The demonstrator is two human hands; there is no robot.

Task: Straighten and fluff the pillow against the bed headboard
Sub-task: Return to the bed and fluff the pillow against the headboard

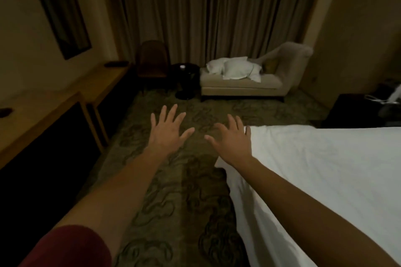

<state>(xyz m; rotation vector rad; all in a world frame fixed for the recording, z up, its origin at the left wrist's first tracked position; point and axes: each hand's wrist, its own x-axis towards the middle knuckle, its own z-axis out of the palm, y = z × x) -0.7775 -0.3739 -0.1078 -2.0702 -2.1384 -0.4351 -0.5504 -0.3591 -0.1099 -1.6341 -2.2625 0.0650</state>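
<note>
White pillows [236, 69] lie heaped on a beige chaise longue [243, 85] at the far end of the room, in front of closed curtains. A bed with a white sheet [325, 175] fills the right side; no headboard shows. My left hand [168, 131] is stretched out over the carpet, fingers spread, holding nothing. My right hand [233, 140] is also spread and empty, hovering at the bed's near corner.
A long wooden desk [54, 115] runs along the left wall, with a dark chair [153, 60] and a small round black table [186, 73] beyond it. A dark nightstand [351, 110] stands past the bed. Patterned carpet [180, 191] forms an aisle between desk and bed.
</note>
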